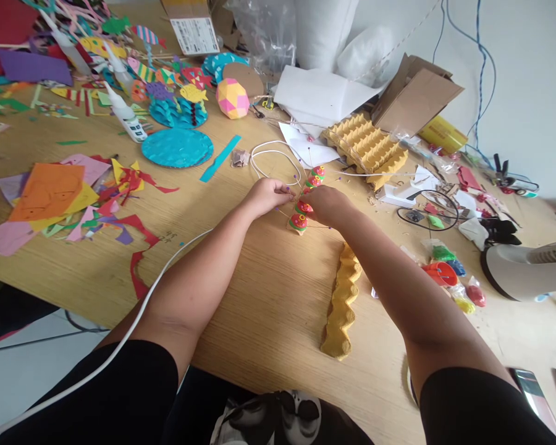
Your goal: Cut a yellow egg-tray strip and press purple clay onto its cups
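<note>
My left hand (266, 194) is pinched closed at the middle of the wooden table (269, 296), its fingertips on a thin wire or pin with a purple bead head. My right hand (327, 204) is curled closed over a chain of small red-and-green painted egg-carton cups (299, 221), which run from beneath my knuckles up to two more cups (315, 175). Both hands touch this craft piece, fingertips almost meeting.
A yellow egg-carton strip (341, 306) lies under my right forearm. A larger yellow carton (366, 145), white paper, cardboard, a white wire loop (273, 154), blue paper discs (176, 147), glue bottles (126, 114), coloured paper scraps (65, 198), and small craft bags at right surround them.
</note>
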Available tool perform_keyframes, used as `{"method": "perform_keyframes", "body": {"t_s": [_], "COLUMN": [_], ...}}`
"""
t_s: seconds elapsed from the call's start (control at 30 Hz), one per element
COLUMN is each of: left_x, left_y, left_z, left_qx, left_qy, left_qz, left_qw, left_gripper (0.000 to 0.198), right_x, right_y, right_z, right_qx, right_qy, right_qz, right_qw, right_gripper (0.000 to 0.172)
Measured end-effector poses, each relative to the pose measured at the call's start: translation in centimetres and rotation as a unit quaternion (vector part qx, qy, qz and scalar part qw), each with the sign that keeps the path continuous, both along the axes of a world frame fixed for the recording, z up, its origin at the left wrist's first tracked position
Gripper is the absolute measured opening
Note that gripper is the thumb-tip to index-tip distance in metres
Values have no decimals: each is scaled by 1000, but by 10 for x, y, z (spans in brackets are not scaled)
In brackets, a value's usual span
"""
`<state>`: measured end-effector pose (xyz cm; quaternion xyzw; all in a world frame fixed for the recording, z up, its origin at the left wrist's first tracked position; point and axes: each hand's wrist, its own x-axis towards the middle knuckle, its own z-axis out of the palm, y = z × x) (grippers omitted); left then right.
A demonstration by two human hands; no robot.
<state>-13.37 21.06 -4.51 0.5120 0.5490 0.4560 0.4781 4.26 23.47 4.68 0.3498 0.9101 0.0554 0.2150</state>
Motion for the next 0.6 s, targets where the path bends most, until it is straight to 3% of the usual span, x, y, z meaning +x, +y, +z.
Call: {"method": "perform_keyframes", "body": {"t_s": [0.27,0.6], "left_x": [3,-1], "left_y": [4,1], "left_z": [-11,-1], "left_qx": [33,-10], "left_qy": [51,1], "left_qz": [-27,-30], "left_qw": [998,999], "left_gripper": [24,24], "right_x": [-3,-1], "right_y": [-6,-5], "right_z": [5,5], "right_qx": [2,-2], "right_qy": [0,10], "right_qz": [-7,-3], "right_qw": [1000,1000], "right_gripper": [33,31]}}
